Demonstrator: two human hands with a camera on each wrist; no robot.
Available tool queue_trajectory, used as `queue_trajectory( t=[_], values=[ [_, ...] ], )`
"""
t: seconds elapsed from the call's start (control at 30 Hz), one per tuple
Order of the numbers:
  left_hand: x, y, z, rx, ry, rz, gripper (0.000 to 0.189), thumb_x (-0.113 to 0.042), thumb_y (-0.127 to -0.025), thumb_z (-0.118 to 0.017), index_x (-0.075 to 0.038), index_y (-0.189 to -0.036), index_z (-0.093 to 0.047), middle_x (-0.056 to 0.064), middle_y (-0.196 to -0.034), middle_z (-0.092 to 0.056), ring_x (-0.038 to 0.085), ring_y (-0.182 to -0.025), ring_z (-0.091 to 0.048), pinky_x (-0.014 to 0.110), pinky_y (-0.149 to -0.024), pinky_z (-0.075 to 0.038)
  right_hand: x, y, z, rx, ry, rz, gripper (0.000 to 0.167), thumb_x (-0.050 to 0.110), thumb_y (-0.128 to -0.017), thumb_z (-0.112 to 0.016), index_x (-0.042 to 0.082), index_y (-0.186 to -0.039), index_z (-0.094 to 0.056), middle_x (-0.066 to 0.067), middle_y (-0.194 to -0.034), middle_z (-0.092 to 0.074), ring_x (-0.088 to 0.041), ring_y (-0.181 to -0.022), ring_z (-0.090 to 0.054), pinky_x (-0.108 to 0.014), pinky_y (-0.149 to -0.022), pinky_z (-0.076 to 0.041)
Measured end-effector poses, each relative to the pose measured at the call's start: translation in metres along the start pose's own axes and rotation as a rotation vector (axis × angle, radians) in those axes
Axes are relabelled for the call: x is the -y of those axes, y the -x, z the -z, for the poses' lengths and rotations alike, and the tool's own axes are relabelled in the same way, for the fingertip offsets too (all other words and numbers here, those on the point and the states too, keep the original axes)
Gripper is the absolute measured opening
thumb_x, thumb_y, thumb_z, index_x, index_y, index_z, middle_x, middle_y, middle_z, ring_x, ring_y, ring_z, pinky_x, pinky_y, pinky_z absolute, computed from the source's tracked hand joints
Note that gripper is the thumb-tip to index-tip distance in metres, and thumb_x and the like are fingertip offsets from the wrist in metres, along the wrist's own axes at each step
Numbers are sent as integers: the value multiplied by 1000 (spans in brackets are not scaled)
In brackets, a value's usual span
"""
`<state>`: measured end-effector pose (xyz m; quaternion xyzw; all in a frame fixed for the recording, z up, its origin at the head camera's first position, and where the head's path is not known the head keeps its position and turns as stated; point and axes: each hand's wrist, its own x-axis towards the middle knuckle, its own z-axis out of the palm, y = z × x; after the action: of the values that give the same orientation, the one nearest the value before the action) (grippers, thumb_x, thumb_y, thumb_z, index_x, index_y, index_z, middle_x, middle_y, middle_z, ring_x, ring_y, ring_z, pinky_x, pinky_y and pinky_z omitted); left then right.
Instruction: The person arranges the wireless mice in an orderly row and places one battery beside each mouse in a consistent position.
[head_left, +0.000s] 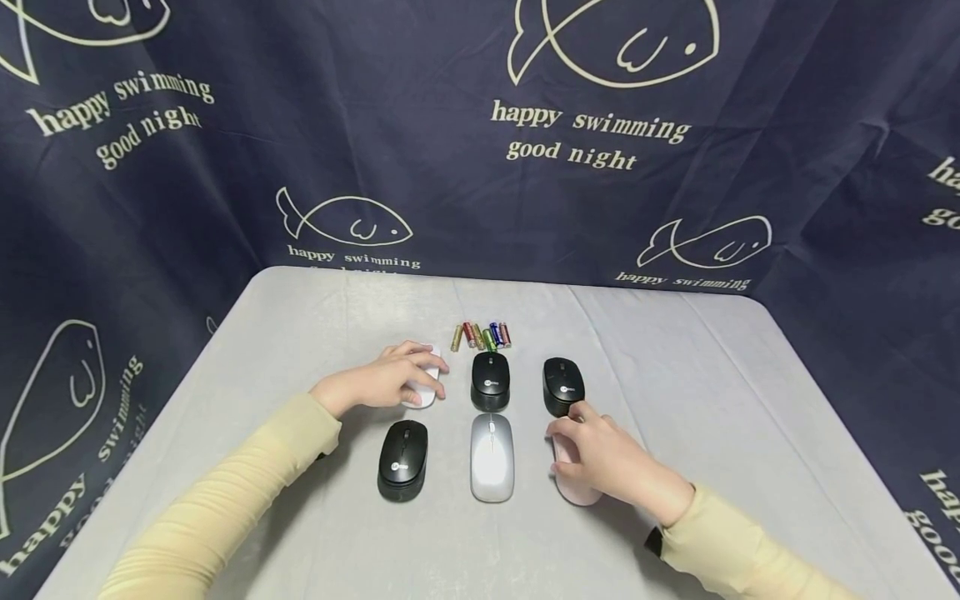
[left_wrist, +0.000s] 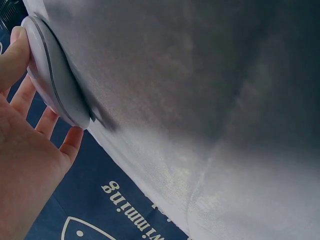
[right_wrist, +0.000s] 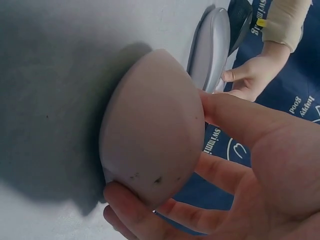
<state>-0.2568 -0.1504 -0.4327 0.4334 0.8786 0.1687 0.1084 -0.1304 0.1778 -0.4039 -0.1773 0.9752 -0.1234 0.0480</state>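
At the back left, my left hand point(head_left: 397, 377) grips a white computer mouse point(head_left: 427, 393), fingers over it and thumb at its near side. The left wrist view shows that mouse point(left_wrist: 60, 85) edge-on, with a grey line along its side. My right hand point(head_left: 611, 454) holds a pale pink mouse point(head_left: 576, 492) at the front right, thumb on one side and fingers on the other. Dark specks mark the end of the pink mouse point(right_wrist: 150, 130) in the right wrist view. Between the hands stand a black mouse point(head_left: 491, 379) and a silver mouse point(head_left: 492, 462).
Two more black mice sit on the table point(head_left: 360, 533): one front left point(head_left: 403, 458), another point(head_left: 563, 383) just behind my right hand. Several coloured batteries point(head_left: 480, 335) lie in a row beyond the back middle mouse. A dark blue printed cloth point(head_left: 450, 167) hangs behind the table.
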Motion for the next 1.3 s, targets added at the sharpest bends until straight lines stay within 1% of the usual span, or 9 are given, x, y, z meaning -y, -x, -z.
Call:
queue_trajectory(
  t=[0.2,0.5,0.6,0.77,0.83,1.0,1.2,1.3],
  values=[
    [0,-1,0,2,10,3,31,-18,-76,-71,-30,-105,-71,-2,-138,-50,35,-137,-25,61,-108,-18,1,0,-2,-5,12,-19,39,32,-70,-80,20,-104,-67,-13,-110,-53,-33,-76,-56,-43,-58,-50],
    [2,-1,-1,5,4,4,31,-18,-76,-71,-31,-105,-71,-3,-138,-50,34,-137,-25,60,-108,-18,1,2,-2,-22,10,-17,41,33,-69,-81,21,-105,-66,-11,-108,-52,-31,-74,-56,-40,-53,-48],
    [1,-1,0,3,9,1,31,-18,-76,-71,-30,-105,-71,-3,-138,-50,35,-137,-25,60,-108,-18,0,4,0,-23,3,3,41,33,-70,-80,20,-106,-65,-11,-107,-52,-31,-73,-57,-39,-53,-47],
    [0,-1,0,0,12,-4,31,-18,-76,-71,-30,-105,-71,-1,-138,-50,35,-137,-25,61,-108,-18,-3,7,5,-18,-17,76,44,31,-72,-79,18,-111,-64,-12,-102,-51,-25,-70,-57,-39,-55,-49],
    [1,0,-1,1,10,-3,31,-18,-76,-71,-30,-105,-71,-2,-138,-50,35,-137,-25,61,-108,-18,-5,7,7,-16,-21,92,47,31,-73,-79,17,-114,-63,-12,-100,-51,-22,-67,-55,-38,-55,-49],
    [2,0,-2,-2,5,-1,31,-18,-76,-71,-31,-104,-71,-3,-137,-51,35,-137,-25,60,-108,-19,-7,1,17,-25,-8,87,49,32,-74,-78,15,-117,-62,-15,-103,-53,-23,-67,-55,-42,-56,-52],
    [0,1,0,-7,7,-6,31,-17,-76,-71,-29,-104,-71,-2,-137,-51,36,-137,-26,61,-107,-19,-9,-10,25,-42,-6,87,51,31,-75,-77,14,-120,-61,-17,-109,-53,-29,-74,-60,-45,-54,-52],
    [-2,1,1,-9,-2,-10,31,-18,-76,-71,-29,-104,-71,-1,-137,-51,36,-136,-26,62,-107,-19,-14,-18,26,-48,-13,88,53,31,-76,-77,13,-122,-60,-19,-110,-53,-30,-77,-60,-46,-56,-53]
  ],
)
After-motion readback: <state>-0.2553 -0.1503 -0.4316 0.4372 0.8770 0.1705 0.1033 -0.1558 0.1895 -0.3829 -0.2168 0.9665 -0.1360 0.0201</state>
